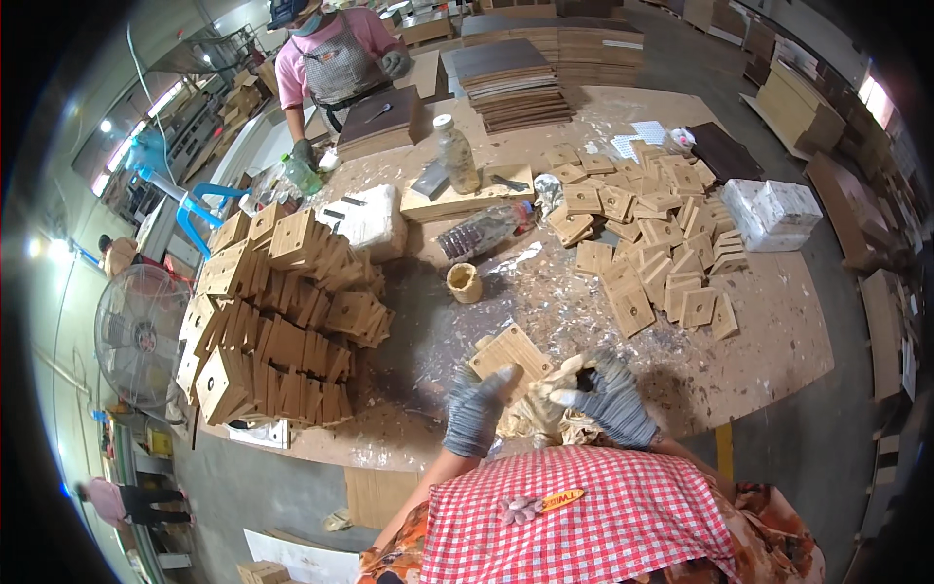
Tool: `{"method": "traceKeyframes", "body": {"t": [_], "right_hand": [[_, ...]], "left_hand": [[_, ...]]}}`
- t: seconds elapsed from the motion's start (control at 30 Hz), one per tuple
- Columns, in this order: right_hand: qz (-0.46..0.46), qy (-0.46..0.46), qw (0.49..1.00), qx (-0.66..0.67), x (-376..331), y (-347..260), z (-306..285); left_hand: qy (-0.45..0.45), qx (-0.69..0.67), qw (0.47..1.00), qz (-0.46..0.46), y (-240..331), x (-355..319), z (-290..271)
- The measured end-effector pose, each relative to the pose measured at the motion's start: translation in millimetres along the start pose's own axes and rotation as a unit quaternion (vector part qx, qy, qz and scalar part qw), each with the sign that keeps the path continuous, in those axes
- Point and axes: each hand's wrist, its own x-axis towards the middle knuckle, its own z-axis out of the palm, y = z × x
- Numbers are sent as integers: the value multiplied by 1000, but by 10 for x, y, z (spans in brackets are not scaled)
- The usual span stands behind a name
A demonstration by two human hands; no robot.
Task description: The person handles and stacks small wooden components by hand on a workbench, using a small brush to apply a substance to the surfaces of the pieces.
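In my gloved left hand [475, 407] is a small square wooden block [513, 356] with holes near its corners, its flat face turned up and the thumb over its lower edge. My gloved right hand [611, 397] is closed on a crumpled cream rag [553, 383], which comes up against the block's right edge. More of the rag hangs below, over the table edge near my checked apron. Just beyond the block stands a small open tub [464, 283] with tan paste around its rim.
Wooden blocks form a tall stack [282, 321] at left and a loose heap [662, 224] at right. A plastic bottle [482, 232] lies mid-table; a jar [454, 156] stands behind it. Wrapped white packs [772, 214] sit far right. Across the table stands another person [341, 68].
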Motion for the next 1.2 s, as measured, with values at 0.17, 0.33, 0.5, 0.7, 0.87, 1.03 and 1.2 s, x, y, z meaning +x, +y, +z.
{"method": "traceKeyframes", "body": {"t": [0.17, 0.33, 0.5, 0.7, 0.87, 1.03, 1.2], "right_hand": [[-43, -32, 981, -189, -44, -68, 201], [31, -12, 994, -108, 29, 148, 7], [-21, 59, 998, 0, 86, 23, -125], [-7, 70, 994, 83, 98, -49, -271], [34, 29, 999, 15, 41, -49, -157], [29, 20, 999, -2, 117, -49, -256], [37, 44, 997, 46, 115, -185, -306]], "left_hand": [[18, -17, 1000, 14, -77, -24, 120], [-10, -30, 999, 13, -25, -33, 107], [-17, -55, 998, 1, -53, -15, 25], [50, -35, 996, -65, -63, 24, -87], [-23, -39, 989, -143, -188, 98, -222], [-110, 104, 962, -226, 129, -18, -118], [-119, 109, 959, -234, 61, -15, -108]]}}
